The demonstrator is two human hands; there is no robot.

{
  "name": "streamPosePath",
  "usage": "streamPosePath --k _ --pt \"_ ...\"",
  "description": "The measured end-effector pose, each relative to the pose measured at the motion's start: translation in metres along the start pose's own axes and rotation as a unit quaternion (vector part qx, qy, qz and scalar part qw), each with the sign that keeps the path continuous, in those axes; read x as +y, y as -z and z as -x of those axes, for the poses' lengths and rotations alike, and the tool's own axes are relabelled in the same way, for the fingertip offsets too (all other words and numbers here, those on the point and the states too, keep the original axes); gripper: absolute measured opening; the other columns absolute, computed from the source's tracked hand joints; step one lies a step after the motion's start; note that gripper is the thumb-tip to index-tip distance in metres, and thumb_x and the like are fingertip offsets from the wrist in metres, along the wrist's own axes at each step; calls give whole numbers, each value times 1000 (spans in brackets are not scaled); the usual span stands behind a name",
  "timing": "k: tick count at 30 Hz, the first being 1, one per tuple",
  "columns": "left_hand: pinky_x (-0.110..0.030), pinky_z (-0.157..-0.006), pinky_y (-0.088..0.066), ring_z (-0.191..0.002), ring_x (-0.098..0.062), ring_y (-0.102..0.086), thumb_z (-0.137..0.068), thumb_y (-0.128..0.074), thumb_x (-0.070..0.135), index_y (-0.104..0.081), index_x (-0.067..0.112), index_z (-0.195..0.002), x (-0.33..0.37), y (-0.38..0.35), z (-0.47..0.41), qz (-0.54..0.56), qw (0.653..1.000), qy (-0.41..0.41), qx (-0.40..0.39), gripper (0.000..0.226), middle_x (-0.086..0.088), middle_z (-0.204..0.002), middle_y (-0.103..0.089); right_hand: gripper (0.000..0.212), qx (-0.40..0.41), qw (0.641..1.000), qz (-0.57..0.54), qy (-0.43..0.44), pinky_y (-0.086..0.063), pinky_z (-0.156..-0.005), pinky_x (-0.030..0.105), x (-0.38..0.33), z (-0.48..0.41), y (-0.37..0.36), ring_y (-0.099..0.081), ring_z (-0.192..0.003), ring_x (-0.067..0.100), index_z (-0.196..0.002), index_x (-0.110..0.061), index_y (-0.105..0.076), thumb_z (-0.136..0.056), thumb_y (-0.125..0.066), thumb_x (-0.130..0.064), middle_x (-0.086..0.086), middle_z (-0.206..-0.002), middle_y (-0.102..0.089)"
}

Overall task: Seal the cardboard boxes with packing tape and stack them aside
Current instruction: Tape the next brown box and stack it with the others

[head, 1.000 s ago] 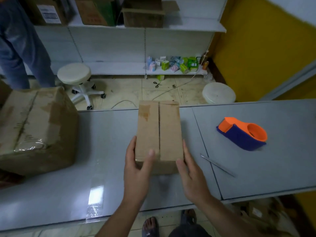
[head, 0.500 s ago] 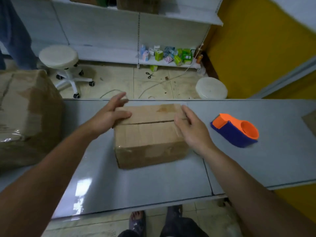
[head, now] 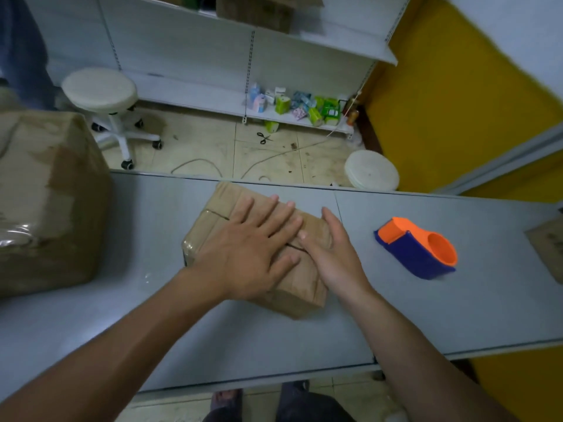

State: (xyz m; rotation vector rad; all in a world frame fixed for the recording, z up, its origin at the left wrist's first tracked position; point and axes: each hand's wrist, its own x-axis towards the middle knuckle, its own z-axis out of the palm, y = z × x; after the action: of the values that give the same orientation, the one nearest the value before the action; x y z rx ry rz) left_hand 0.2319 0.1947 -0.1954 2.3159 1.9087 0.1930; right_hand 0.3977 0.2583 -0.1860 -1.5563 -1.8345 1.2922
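The box [head: 213, 220] now lies skewed on the surface [head: 152, 300], left of the tape dispenser [head: 417, 248]. The left hand [head: 243, 248] has moved onto its top, flat and spread; the right hand [head: 332, 254] presses its side, fingers straight.

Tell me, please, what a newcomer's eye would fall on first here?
The left hand and right hand rest on a small cardboard box at the middle of the table. To its right lies an orange and blue tape dispenser, untouched; a large taped box sits at the table's left end.
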Motion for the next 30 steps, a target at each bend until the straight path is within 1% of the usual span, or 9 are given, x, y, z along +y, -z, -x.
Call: streamPosePath --k 2,6,10,13,16,20,26,28,30 --pt "-40 -120 12 -150 -11 11 -87 0 65 -6 32 -156 -17 7 -5 10 999 -45 -24 77 9 -163 2 62 1 1000 -23 4 -37 -104 24 6 7 -2 -44 -128 5 -146 -35 -33 -91 -62 -38 -12 -147 -41" --pt "-43 -122 2 -148 -12 -19 -90 -31 66 -44 30 -146 -43 20 -8 64 994 -89 13 68 10 -155 -35 42 16 1000 -15 12 -43 -79 14 17 24 1 -56 -104 -4 -126 -40 -51 -87 -65 -42 -21 -115 -60" --pt "-42 -121 6 -151 -25 -7 -88 -21 59 -38 25 -149 0 19 5 41 990 99 86 72 -2 -161 -23 30 66 998 7 23 -46 -69 18 18 26 -4 -61 -86 -5 -104 -36 -59 -80 -68 -53 -18 -95 -66" --pt "-36 -117 14 -151 -19 4 -92 -10 53 -22 28 -154 45 7 15 115 977 167 68 68 5 -164 -12 46 84 987 103 86 -48 -71 29 23 30 -20 -59 -90 8 -111 -31 -57 -81 -48 -64 -12 -103 -62" --pt "-34 -118 6 -151 -14 -9 -95 -5 53 -35 32 -150 44 -2 11 108 977 162 83 66 11 -160 -24 62 89 988 66 110 -50 -83 31 33 32 -24 -58 -102 7 -125 -23 -57 -88 -33 -66 -8 -113 -61" --pt "-35 -121 -1 -149 -7 -7 -95 -6 56 -32 38 -149 23 -1 5 103 988 102 58 63 18 -158 -22 53 53 992 10 118 -45 -72 11 42 29 -16 -58 -96 0 -130 -25 -58 -92 -36 -55 -12 -108 -61" --pt "-37 -120 -17 -144 -7 -27 -95 -37 51 -53 34 -138 7 18 -15 219 966 121 60 49 15 -150 -41 40 -29 994 -13 107 -44 -85 12 51 23 9 -58 -101 -5 -127 -26 -62 -94 -49 -44 -17 -110 -62" --pt "-40 -121 -13 -148 -15 -21 -100 -37 48 -44 29 -145 14 19 -29 175 958 210 92 49 8 -157 -33 36 -31 993 30 114 -42 -93 17 60 12 36 -57 -107 0 -125 -24 -63 -92 -58 -38 -14 -116 -62" --pt "-41 -122 0 -151 -17 -1 -102 -23 53 -19 29 -156 19 10 -38 76 962 260 46 59 5 -164 -10 38 44 993 57 97 -39 -98 21 68 -6 72 -55 -111 7 -126 -19 -61 -90 -64 -31 -7 -122 -60"
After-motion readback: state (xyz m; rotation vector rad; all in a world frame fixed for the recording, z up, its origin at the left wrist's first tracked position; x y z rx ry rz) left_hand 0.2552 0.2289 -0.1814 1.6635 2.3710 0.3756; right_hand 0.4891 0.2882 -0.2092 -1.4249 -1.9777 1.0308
